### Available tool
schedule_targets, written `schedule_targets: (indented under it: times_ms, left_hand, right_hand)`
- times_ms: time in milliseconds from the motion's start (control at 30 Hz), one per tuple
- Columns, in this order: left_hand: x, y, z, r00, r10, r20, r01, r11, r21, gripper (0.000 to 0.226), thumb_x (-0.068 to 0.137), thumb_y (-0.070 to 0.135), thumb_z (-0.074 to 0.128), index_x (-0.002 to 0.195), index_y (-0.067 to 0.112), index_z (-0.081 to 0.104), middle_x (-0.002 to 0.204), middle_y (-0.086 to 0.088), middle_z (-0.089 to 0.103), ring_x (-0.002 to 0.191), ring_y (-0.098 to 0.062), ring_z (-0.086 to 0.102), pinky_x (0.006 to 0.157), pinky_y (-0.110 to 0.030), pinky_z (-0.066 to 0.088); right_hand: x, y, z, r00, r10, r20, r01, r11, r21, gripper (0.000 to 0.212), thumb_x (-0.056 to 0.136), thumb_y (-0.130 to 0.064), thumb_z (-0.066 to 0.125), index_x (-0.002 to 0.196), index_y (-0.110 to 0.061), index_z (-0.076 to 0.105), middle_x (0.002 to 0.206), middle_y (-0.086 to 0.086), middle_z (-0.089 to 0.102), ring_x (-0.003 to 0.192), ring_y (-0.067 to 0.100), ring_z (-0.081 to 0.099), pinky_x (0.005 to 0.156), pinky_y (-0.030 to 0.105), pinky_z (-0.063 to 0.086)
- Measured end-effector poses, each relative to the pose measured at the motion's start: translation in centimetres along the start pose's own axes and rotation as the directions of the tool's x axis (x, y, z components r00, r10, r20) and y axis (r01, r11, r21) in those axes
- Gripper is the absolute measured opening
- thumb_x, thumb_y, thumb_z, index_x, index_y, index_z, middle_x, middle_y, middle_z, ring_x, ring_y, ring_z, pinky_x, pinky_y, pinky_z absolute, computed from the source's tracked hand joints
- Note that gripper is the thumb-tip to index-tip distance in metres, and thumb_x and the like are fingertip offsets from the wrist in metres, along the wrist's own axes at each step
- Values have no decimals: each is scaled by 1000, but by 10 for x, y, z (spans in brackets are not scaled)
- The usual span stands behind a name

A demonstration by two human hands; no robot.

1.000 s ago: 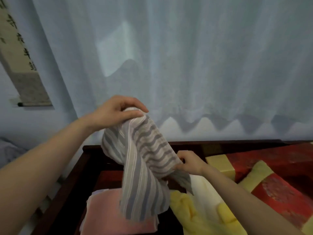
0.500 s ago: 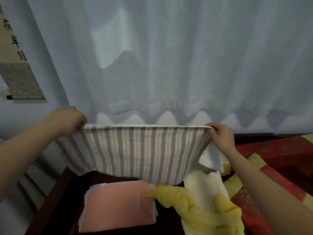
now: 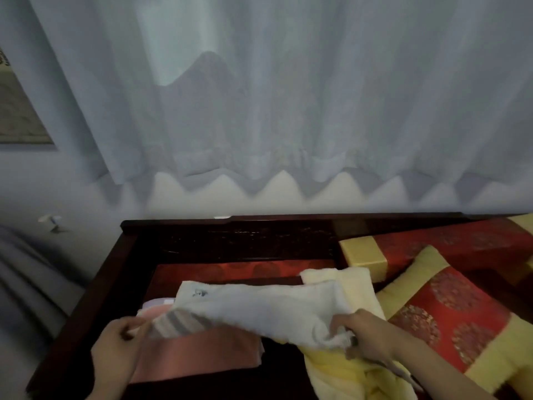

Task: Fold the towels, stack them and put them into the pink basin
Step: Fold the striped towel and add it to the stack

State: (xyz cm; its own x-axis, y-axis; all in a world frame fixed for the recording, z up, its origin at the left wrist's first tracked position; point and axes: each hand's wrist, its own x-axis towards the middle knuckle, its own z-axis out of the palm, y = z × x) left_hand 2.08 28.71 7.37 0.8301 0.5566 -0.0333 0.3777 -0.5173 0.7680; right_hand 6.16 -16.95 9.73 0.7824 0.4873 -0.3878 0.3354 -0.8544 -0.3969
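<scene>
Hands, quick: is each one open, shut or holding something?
Left hand: pinches the left end of the striped towel.
Right hand: grips the same towel's right end.

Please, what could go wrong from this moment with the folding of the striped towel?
The striped towel spans the pink towel and the crumpled yellow towel; on such uneven ground the fold may come out crooked. The right hand pinches a bunched corner beside the yellow towel and might drag it along.
</scene>
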Motion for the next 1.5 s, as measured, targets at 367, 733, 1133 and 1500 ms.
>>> schedule_targets:
  times_ms: [367,733,1133,1500]
  left_hand:
    - [23,-19,11,784,-521,-337,310,799,-515,63,65,17,83,119,4,53,118,-24,62,108,-34,59,97,-45,44]
    - [2,131,49,951,47,306,176,731,-660,16,83,5,66,72,7,55,42,5,55,39,-3,49,45,-20,43]
    - [-62,160,86,819,331,469,-1,819,-574,21,89,7,61,90,24,74,92,-4,76,86,-18,70,83,-40,55]
    - [-56,147,83,851,305,427,-19,831,-557,18,87,26,63,101,26,73,93,6,73,89,-13,65,91,-47,52]
  right_hand:
    - [-29,74,14,866,482,-134,-490,870,-41,20,75,-23,62,56,-29,59,66,-10,65,66,3,59,57,18,42]
    - [5,-23,-50,943,54,-328,54,949,311,39,54,0,55,69,-34,69,81,-13,69,80,4,61,69,21,48]
    - [42,-105,-51,691,35,-722,414,799,436,14,76,-14,76,81,-27,75,80,-4,69,71,15,59,61,20,42]
    - [33,-116,-49,684,449,-575,444,369,817,19,68,-1,80,79,-8,66,75,6,68,72,14,64,64,22,52]
